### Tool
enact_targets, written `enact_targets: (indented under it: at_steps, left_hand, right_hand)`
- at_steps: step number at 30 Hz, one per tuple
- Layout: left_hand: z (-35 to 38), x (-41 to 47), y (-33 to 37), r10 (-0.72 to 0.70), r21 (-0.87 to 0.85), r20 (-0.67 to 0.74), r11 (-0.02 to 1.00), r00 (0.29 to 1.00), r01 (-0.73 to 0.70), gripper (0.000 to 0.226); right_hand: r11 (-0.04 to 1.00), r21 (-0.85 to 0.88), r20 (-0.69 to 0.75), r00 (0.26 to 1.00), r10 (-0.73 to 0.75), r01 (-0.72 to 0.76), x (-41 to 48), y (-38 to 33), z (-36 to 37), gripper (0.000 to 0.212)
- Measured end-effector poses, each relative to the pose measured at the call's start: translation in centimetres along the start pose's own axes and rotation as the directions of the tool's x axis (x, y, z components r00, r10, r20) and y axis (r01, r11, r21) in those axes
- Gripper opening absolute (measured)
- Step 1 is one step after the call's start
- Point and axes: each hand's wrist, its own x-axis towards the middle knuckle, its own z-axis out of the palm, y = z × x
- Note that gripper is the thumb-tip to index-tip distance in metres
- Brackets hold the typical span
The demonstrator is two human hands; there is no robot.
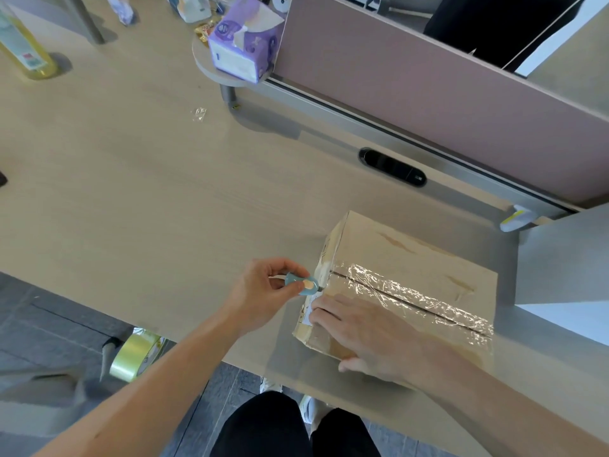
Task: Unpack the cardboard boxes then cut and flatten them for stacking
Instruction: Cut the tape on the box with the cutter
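Teal plastic, small and rounded, the box cutter (301,285) is pinched between the thumb and curled fingers of the left hand (263,291), just off the left end of the cardboard box (412,255) — its tip right where the taped seam (412,295) begins. That seam, under crinkled glossy tape, runs lengthwise away to the right, so the cut should follow it. The right hand (369,334) lies flat on the box's near flap, fingers straight, gripping nothing. Beneath the box lies a pale wood-grain surface (164,192).
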Motion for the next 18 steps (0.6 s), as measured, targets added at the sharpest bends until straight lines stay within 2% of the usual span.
enact_targets:
  at_steps: [6,12,15,18]
  left_hand:
    - [0.9,0.2,0.1,-0.006,-0.025,-0.007,1.000,1.000,0.006,0.015]
    - [1.4,0.1,-0.5,-0.075,-0.140,-0.045,0.988,0.996,0.068,0.016]
    - [1.4,0.0,-0.2,-0.063,-0.113,-0.036,0.992,0.997,0.059,0.016]
    - [1.0,1.2,0.5,-0.053,-0.166,-0.195,0.986,0.979,0.020,0.022]
  right_hand:
    - [1.000,0.021,-0.007,1.000,-0.007,0.007,0.0,-0.1,-0.3,0.075]
    - [0.999,0.043,-0.012,1.000,-0.005,0.005,0.0,-0.1,-0.4,0.074]
    - [0.999,0.043,-0.016,1.000,-0.007,0.008,0.0,-0.2,-0.4,0.072]
    - [1.000,0.006,-0.016,1.000,-0.013,0.013,0.0,-0.2,-0.7,0.070]
